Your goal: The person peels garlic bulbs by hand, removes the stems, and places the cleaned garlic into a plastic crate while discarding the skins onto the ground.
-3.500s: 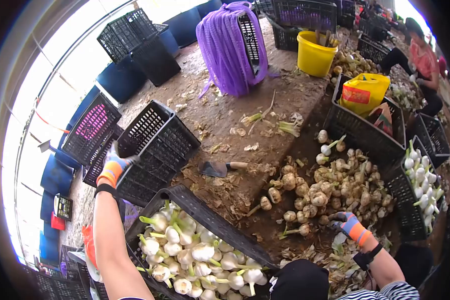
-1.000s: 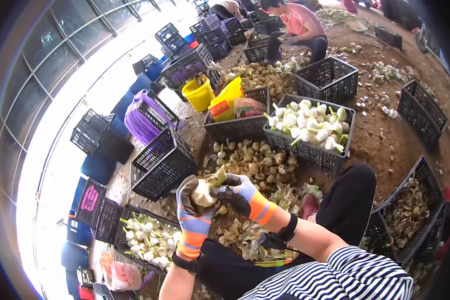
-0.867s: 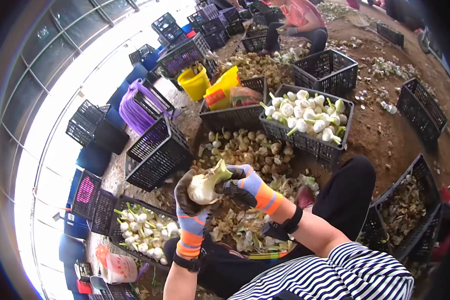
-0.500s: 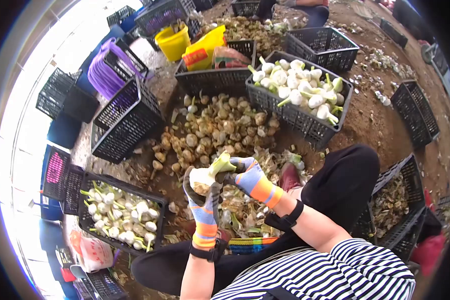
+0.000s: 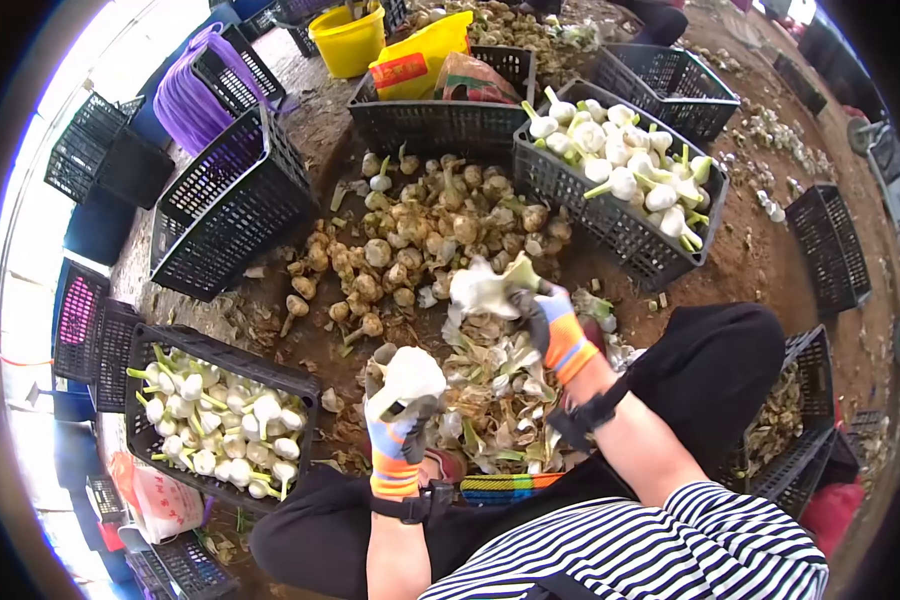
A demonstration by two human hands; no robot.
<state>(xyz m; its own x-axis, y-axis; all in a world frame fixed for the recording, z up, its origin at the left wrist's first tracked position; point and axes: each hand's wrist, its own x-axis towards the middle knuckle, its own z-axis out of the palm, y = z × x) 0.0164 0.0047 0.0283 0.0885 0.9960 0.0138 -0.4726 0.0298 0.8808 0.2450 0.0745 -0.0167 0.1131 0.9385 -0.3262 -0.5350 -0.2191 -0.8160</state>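
Observation:
My left hand (image 5: 398, 440), in a grey, blue and orange glove, is wrapped round a white garlic bulb (image 5: 413, 376). Higher up and to the right, my right hand (image 5: 555, 330) grips a pale piece of garlic skin (image 5: 485, 287) with a greenish end, apart from the bulb. Below that hand spreads a heap of loose skins and leaves (image 5: 495, 400). Beyond both hands lies a pile of brownish, unpeeled garlic (image 5: 440, 225) on the soil.
Black crates of white garlic stand at left (image 5: 220, 485) and upper right (image 5: 610, 235). Another crate (image 5: 440, 125) holds a yellow bag (image 5: 425, 60). An upright crate (image 5: 230, 205) stands left of the pile. A crate of skins (image 5: 815, 385) sits by my right knee.
The skin has come off the bulb in my right hand, which has moved up and right. My left hand keeps the bulb, now whiter and slightly lower. The view has shifted a little.

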